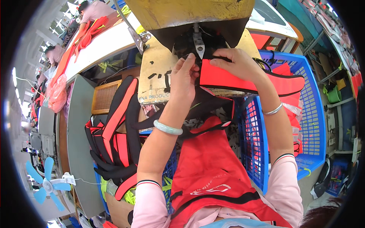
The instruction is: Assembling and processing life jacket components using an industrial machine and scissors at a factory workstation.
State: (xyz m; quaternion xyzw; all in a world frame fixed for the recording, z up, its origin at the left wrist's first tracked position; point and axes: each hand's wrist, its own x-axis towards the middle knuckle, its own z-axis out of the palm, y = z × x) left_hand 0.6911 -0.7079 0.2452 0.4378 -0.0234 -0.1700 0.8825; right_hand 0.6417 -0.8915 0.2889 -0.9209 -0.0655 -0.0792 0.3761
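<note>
Right by the metal foot [199,47], a smooth, neon-red panel [218,77], curved and rimmed in black trim [228,88], spans the scuffed desk [154,51]; left hand [184,78] pinches the trim's left end, right hand [236,65] clamps the panel's far edge.

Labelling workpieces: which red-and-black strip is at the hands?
The red-and-black strip at the yellow machine: the right hand grips it, the left hand is by its left end. The piled strips at left have no hand on them.

Two hands [183,80], two bracelets [168,127]
</note>
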